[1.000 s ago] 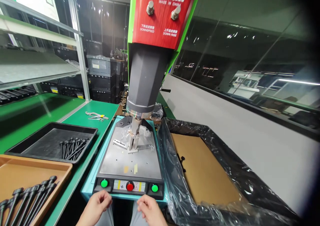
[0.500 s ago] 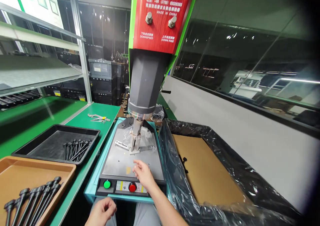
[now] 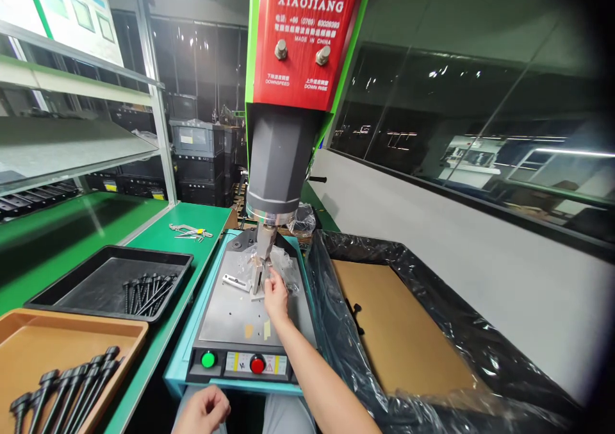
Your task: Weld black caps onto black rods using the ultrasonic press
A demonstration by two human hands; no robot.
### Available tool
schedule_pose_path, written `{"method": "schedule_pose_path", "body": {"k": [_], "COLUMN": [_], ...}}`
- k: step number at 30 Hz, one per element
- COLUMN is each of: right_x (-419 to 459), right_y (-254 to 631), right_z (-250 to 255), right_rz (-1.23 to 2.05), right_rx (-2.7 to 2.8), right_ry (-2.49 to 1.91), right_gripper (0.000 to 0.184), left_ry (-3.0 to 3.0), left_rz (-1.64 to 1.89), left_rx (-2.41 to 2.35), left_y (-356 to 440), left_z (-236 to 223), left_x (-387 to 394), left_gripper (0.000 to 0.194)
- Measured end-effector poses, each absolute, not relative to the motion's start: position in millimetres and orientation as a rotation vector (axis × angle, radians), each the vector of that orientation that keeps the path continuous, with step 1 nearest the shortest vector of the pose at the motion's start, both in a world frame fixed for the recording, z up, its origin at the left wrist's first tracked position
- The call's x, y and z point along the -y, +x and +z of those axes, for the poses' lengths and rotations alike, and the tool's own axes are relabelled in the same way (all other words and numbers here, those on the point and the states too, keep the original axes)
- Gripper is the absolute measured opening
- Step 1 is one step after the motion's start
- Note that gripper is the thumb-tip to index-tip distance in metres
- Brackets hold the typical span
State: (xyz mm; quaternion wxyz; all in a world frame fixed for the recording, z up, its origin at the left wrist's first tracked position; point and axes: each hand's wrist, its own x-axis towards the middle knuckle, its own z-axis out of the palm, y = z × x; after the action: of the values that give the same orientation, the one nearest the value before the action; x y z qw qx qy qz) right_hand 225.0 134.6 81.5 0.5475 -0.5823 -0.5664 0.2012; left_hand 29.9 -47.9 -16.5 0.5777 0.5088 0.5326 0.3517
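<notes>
My right hand (image 3: 276, 297) is at the metal fixture (image 3: 257, 279) under the press horn (image 3: 265, 240). Its index finger points up along the fixture's right side and the other fingers are curled; whatever they may grip there is hidden. My left hand (image 3: 206, 411) hovers over my lap in front of the machine, fingers curled in and thumb against them, with nothing visible in it. Between the hands, on the machine's front panel, are a green button (image 3: 208, 359) and a red button (image 3: 257, 364). Clear plastic film (image 3: 288, 270) lies around the fixture on the metal plate (image 3: 225, 318).
Left, on the green bench, a brown tray (image 3: 77, 317) and a black tray (image 3: 62, 300) hold several black bolt-like parts. Pliers (image 3: 192, 231) lie behind them. To the right stands a plastic-lined box with cardboard (image 3: 408, 325) and small black parts (image 3: 355, 317) on it.
My right hand has moved forward from above the front of the plate to the fixture. My left hand stays near my lap, shifted slightly right. The view has tilted a little upward.
</notes>
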Motion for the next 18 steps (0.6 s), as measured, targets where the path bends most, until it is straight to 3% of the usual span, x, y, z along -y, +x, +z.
{"method": "schedule_pose_path", "body": {"k": [6, 9, 13, 18], "right_x": [-152.7, -167.9, -183.8, -172.9], "right_y": [224.3, 224.1, 228.1, 235.8], "right_z": [100.2, 114.7, 132.5, 146.7], "right_rz": [0.270, 0.322, 0.405, 0.423], "right_rx": [1.409, 1.470, 1.503, 1.516], "right_ry": [-1.421, -1.424, -1.382, -1.325], "right_gripper": [0.047, 0.042, 0.027, 0.023], "left_ry": [1.178, 1.174, 1.158, 1.147], "left_rz": [0.819, 0.821, 0.823, 0.836], "left_rx": [-1.259, -1.241, -1.214, -1.228], "left_y": [26.2, 22.9, 22.7, 26.9], "left_z": [-35.8, -39.3, -32.5, -7.7], "left_x": [49.8, 50.4, 53.3, 56.6], "left_gripper": [0.052, 0.052, 0.047, 0.043]}}
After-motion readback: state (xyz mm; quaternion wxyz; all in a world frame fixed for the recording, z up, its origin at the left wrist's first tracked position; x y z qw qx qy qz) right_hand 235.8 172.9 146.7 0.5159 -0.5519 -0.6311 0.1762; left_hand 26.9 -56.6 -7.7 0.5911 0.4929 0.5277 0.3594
